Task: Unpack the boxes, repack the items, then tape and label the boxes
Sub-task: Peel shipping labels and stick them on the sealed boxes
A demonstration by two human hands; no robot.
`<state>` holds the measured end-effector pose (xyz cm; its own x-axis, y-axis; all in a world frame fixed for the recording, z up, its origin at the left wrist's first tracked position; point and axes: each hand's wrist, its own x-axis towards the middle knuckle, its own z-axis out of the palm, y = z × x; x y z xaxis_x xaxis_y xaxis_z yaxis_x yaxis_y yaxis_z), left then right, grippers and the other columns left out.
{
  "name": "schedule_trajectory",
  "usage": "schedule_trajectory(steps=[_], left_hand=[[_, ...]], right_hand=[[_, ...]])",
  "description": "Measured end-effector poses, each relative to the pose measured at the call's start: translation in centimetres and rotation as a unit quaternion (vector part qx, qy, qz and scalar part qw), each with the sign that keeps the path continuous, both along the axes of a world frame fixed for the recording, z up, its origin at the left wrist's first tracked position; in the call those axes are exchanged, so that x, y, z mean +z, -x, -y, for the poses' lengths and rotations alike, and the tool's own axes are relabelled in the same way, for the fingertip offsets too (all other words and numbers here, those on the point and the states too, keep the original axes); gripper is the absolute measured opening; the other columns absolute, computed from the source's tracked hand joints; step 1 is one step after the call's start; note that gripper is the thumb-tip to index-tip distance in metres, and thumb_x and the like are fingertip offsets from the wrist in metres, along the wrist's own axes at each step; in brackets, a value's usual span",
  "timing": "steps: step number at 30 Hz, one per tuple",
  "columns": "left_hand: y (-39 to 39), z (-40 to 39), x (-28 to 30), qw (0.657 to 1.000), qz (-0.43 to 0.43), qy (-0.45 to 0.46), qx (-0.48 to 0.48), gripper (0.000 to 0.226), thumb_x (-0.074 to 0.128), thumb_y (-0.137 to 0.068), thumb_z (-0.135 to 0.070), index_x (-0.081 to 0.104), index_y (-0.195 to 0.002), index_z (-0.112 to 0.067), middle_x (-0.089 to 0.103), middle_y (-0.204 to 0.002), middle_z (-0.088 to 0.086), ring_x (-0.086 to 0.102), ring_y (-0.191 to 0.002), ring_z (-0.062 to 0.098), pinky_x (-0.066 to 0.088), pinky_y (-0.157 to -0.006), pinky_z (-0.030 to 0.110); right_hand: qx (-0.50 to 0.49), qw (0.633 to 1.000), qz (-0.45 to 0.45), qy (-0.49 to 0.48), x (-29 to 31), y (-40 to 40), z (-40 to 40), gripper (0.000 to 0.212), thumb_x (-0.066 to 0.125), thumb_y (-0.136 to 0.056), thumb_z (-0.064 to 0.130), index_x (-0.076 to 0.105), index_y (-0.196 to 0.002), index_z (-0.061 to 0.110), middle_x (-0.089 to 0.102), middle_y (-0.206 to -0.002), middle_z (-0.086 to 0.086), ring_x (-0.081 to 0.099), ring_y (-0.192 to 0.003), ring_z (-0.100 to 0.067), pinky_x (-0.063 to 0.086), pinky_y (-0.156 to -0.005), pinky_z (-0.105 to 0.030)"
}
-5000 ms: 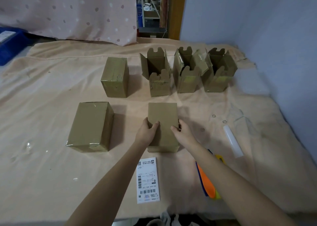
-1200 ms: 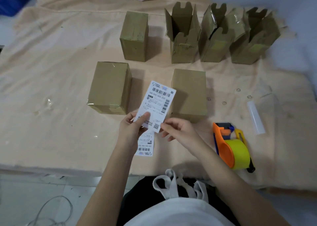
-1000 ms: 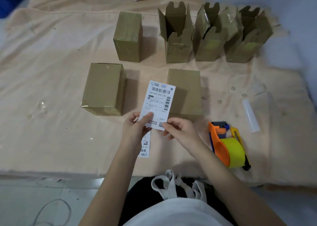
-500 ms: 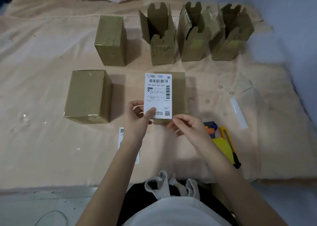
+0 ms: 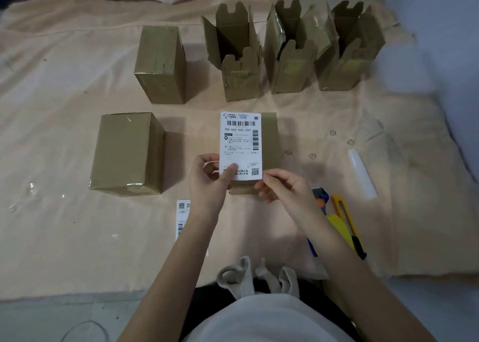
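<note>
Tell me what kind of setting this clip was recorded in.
Probably a makeshift home packing spot, not a warehouse: small brown cardboard boxes stand on a beige fabric-covered surface, both hands hold a white printed shipping label over one, and a yellow utility knife lies nearby.

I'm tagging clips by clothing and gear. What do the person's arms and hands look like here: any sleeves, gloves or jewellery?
Both forearms are bare to the frame edge, with no sleeves showing. The left hand and right hand wear no gloves, and no rings, watch or bracelets are visible.
</note>
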<state>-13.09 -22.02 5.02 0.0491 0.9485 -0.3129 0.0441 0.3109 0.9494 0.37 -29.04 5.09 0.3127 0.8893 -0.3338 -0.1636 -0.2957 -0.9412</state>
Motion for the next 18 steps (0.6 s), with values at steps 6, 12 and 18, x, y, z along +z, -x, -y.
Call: schedule_trajectory(steps=[6,12,18], left_hand=[[0.0,-0.5,-0.4,1.000,-0.005,-0.001,0.008,0.025,0.070,-0.082,-0.001,0.051,-0.092,-0.014,0.069,-0.098,0.016,0.066,-0.076,0.018,0.047,-0.054,0.017],[-0.3,-0.9,-1.3,0.998,-0.056,0.000,-0.016,0.034,0.072,-0.082,-0.009,0.049,-0.106,-0.013,0.066,-0.105,0.010,0.066,-0.090,0.021,0.055,-0.073,0.033],[-0.6,-0.3,-3.2,0.901,-0.293,-0.247,-0.203,0.040,0.066,-0.079,-0.033,0.067,-0.114,-0.014,0.061,-0.121,0.002,0.053,-0.109,0.021,0.044,-0.092,0.032]], right_hand=[[-0.001,1.000,-0.003,-0.002,-0.5,0.0,-0.5,0.017,0.055,-0.094,0.002,0.068,-0.092,0.012,0.069,-0.066,0.004,0.060,-0.060,-0.005,0.050,-0.056,-0.018],[0.003,1.000,0.021,-0.006,-1.1,-0.1,-0.8,0.016,0.052,-0.095,0.004,0.063,-0.086,0.010,0.068,-0.067,0.005,0.061,-0.062,-0.003,0.050,-0.056,-0.018],[0.006,0.994,0.102,0.026,-2.8,-0.1,-1.1,0.021,0.050,-0.097,0.007,0.059,-0.082,0.018,0.065,-0.080,0.003,0.061,-0.071,0.003,0.054,-0.060,-0.022]])
